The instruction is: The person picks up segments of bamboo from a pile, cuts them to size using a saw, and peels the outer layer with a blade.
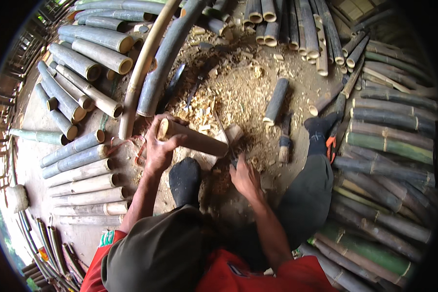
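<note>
My left hand (161, 146) grips a short bamboo section (199, 140) near its open, pale-rimmed end. The section lies tilted, its other end lower and toward my right hand. My right hand (247, 179) is closed around the dark handle of what looks like a knife. Its narrow blade (221, 122) rises past the far end of the bamboo, which partly hides it. A pale wood block (235, 132) sits just beyond that end. My feet, in dark socks, rest on the ground to either side.
Wood shavings (243, 97) cover the ground ahead. A loose bamboo piece (276, 101) and a short dark-banded wooden tool (284, 146) lie to the right. Two long poles (168, 58) stand ahead-left. Cut bamboo (85, 185) lines the left; stacked bamboo (389, 146) fills the right.
</note>
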`<state>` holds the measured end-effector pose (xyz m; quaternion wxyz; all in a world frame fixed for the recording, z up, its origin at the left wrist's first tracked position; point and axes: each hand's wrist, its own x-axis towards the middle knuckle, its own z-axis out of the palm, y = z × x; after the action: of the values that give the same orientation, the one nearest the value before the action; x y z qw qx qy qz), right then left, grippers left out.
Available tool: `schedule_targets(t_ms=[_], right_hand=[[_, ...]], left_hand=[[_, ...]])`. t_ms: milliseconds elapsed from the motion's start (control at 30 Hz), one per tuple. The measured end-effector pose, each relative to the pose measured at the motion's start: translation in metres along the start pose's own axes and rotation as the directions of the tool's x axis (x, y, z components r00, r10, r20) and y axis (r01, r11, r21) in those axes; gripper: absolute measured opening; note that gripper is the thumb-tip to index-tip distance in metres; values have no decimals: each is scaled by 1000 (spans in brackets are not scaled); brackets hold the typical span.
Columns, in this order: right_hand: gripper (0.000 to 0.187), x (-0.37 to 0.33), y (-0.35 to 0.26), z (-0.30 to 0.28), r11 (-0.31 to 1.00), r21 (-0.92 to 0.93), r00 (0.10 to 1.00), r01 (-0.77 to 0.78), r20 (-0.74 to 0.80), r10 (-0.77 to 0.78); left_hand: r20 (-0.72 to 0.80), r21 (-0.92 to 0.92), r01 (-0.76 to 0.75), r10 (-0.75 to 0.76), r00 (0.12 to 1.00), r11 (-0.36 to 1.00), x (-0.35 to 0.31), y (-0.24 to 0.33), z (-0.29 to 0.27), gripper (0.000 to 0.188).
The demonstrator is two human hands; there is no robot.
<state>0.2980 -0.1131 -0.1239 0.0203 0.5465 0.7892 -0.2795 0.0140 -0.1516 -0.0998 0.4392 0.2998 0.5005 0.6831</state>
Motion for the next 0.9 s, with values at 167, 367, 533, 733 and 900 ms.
schedule_targets(t_ms=[167, 367, 533, 733, 900], right_hand=[[30, -23, -46, -53, 958, 216, 969, 191, -198, -149], [35, 1, -15, -7, 999, 29, 999, 36, -38, -35], [32, -15, -47, -51, 976, 169, 980, 140, -161, -113], [31, -12, -36, -21, 899, 366, 939, 241, -321, -122], [36, 4, -20, -16, 999, 52, 1000, -2, -7, 3]], left_hand=[[45, 221, 111, -124, 991, 969, -7, 28, -7, 54], [84, 384, 39, -77, 993, 922, -9, 29, -3, 60], [-161, 121, 109, -89, 983, 987, -13, 24, 1, 58], [-122, 182, 93, -72, 990, 979, -17, 18, -4, 47], [25, 187, 46, -51, 998, 981, -13, 33, -4, 47]])
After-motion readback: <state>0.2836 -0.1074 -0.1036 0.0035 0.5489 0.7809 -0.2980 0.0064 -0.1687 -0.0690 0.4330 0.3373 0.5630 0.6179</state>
